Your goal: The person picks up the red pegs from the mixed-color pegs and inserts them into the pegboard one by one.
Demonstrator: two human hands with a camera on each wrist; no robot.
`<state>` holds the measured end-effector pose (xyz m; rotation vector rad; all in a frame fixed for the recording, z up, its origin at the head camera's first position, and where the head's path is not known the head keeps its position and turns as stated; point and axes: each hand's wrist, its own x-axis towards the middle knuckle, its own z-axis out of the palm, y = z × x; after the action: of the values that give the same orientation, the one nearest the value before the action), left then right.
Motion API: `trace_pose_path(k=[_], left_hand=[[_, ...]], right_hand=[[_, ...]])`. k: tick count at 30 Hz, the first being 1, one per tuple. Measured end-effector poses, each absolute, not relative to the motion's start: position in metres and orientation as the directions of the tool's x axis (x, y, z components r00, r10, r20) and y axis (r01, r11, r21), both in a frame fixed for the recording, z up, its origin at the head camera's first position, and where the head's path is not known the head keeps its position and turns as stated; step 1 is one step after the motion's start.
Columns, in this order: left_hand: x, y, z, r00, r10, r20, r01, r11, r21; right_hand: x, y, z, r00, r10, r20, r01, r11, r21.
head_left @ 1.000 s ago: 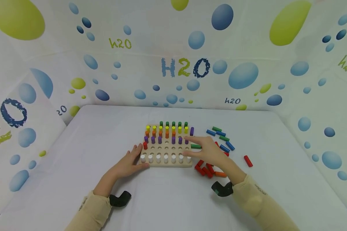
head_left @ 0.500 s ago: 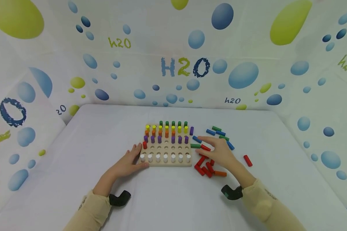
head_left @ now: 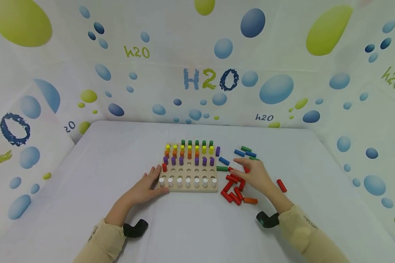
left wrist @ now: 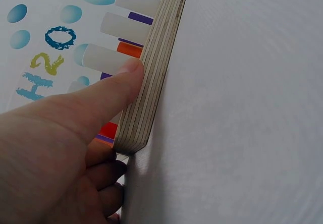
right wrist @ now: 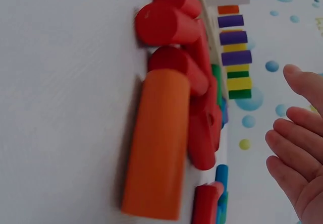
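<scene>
My left hand (head_left: 143,189) holds the near left corner of a wooden pegboard (head_left: 191,190), fingers along its left side. In the left wrist view the thumb (left wrist: 132,75) presses on the board's layered edge (left wrist: 156,72). Rows of green, yellow, orange, purple and white pegs stand upright in the board, with one red peg (head_left: 165,167) at the left of a mostly bare row. My right hand (head_left: 255,176) hovers over the loose red pegs (head_left: 238,193), thumb and index finger apart, nothing between them. In the right wrist view its fingers (right wrist: 292,143) look relaxed and apart from the pegs.
Right of the board lie a green peg (head_left: 222,168), a blue peg (head_left: 224,160) and a purple peg (head_left: 218,151). An orange peg (head_left: 250,201) lies at the red pile's near side. More blue pegs (head_left: 239,153) lie farther back, and a single red peg (head_left: 281,185) sits far right.
My right hand has moved right, from over the board's right end to above the loose red pegs. The blue peg beside the board has come into view. My left hand has stayed put.
</scene>
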<state>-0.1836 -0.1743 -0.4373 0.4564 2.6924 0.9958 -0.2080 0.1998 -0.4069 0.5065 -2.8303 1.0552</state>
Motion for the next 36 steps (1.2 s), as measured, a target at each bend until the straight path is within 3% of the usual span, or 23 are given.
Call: trace_pose_path(k=[19,36], left_hand=[[-0.185,-0.174,-0.439,-0.922,0.374,-0.098,0.220,0.717,0.661],[-0.183,-0.175,-0.437,-0.925,0.363,-0.112,0.204,0.723,0.660]], right_hand=[[-0.215,0.201,-0.421,-0.966,-0.230,0.119,-0.252,0.733,-0.632],[-0.225,0.190,-0.430,-0.976,-0.218,0.025,-0.194,0.807,-0.558]])
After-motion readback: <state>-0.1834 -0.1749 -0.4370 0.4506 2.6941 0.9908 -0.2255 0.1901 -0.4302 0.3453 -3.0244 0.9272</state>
